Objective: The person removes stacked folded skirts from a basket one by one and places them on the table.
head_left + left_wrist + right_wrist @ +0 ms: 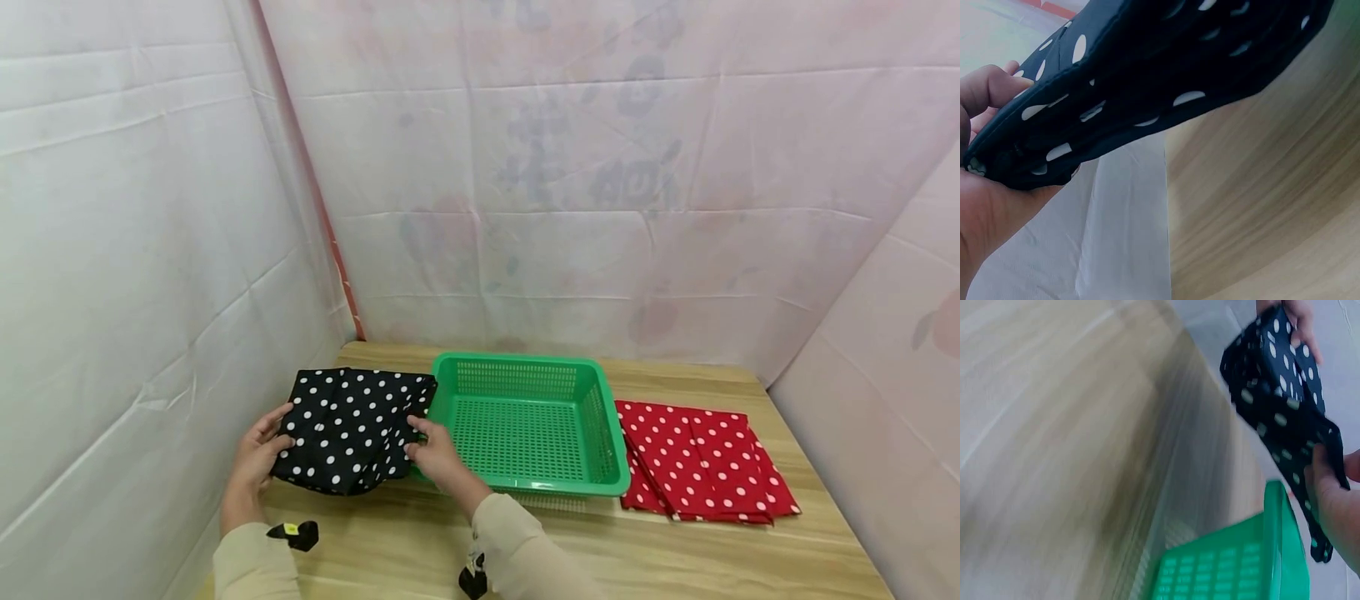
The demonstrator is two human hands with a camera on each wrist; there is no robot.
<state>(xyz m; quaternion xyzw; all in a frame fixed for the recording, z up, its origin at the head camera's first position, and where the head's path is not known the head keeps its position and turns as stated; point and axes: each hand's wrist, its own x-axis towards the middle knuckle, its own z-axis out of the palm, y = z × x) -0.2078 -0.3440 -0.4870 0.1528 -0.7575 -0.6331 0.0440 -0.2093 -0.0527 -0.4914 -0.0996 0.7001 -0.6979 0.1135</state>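
A folded black cloth with white polka dots (348,429) is held up off the table between both hands. At its left edge my left hand (258,450) grips it, the thumb on the near face. My right hand (438,454) pinches the right side of the cloth close to the basket's left rim. From the left wrist view, the underside of the cloth (1141,81) hangs above the wood. In the right wrist view the cloth (1285,419) spans between the two hands, with layered folds showing.
A green plastic basket (528,485) stands in the middle of the wooden table (390,542), with nothing visible inside. Right of it lies a folded red cloth with white dots (701,462). Pale fabric sheets (540,250) hang behind and on both sides.
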